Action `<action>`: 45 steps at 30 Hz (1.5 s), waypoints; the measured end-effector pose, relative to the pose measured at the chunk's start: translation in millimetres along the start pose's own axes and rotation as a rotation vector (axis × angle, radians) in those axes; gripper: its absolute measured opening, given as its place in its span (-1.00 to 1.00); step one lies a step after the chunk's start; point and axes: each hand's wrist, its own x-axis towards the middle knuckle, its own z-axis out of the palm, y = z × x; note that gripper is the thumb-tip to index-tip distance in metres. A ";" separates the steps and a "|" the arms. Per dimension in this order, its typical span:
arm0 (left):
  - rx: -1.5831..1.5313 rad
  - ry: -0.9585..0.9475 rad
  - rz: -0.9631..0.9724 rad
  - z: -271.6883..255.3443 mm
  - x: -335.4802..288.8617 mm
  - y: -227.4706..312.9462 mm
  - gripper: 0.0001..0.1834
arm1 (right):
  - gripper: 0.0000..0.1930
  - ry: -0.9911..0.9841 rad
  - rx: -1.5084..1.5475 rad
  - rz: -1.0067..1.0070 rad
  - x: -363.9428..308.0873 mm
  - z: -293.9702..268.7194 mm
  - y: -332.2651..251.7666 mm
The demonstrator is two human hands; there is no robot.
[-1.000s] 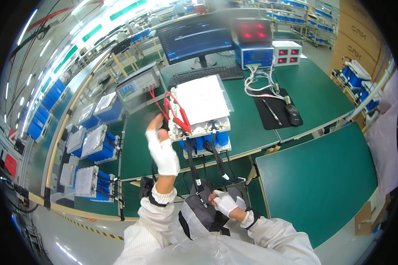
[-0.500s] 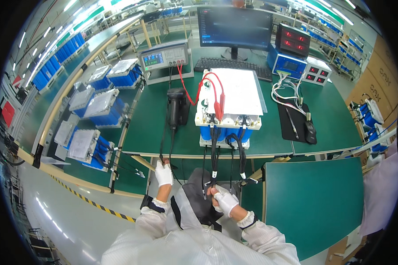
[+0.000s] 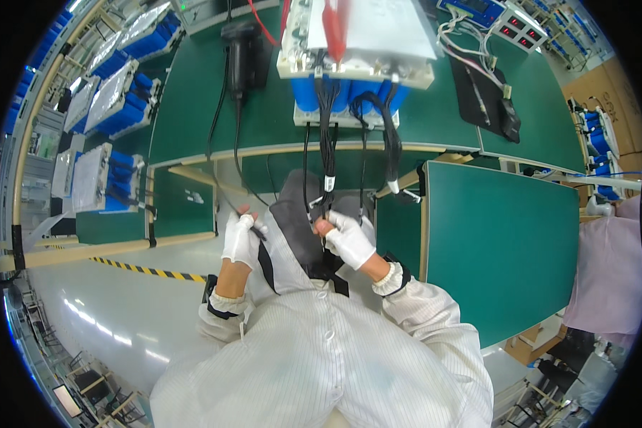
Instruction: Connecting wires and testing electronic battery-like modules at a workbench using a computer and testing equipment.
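My left hand (image 3: 242, 241), in a white fingerless glove, is closed on a thin black cable (image 3: 225, 197) below the bench edge. My right hand (image 3: 347, 241), gloved alike, pinches the lower end of a black wire bundle (image 3: 327, 146) bearing a white label; the fingers partly hide its connector. The bundle hangs from a battery pack (image 3: 351, 94) of blue cells in a white frame, with white sheets on top. Beside it hangs a second black bundle (image 3: 391, 146) with a white plug. A red clip (image 3: 334, 39) is at the pack's front edge.
A black handheld scanner (image 3: 240, 60) lies left of the pack. To the right are a black mouse (image 3: 508, 121), a pen (image 3: 478, 93) and white cables (image 3: 458, 39). More blue packs (image 3: 114, 175) fill the left rack. A green side table (image 3: 503, 246) stands at right.
The view has tilted down, so the bench sits higher and the monitor is out of view. My left hand has drawn back from the bench edge; my right hand stays at the bundle's end.
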 end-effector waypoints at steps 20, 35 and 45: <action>-0.142 -0.463 0.095 57.9 -49.6 -0.1 -0.82 | -0.83 0.189 0.374 -0.013 -13.6 21.4 -16.6; -0.195 -0.306 -0.034 42.9 -29.9 4.3 -0.76 | -0.73 1.753 -0.160 -0.835 -19.7 -241.9 -152.2; -0.199 -0.237 -0.131 50.4 -23.2 5.6 -0.67 | -0.44 1.751 -1.053 -0.294 -9.5 -298.5 -166.3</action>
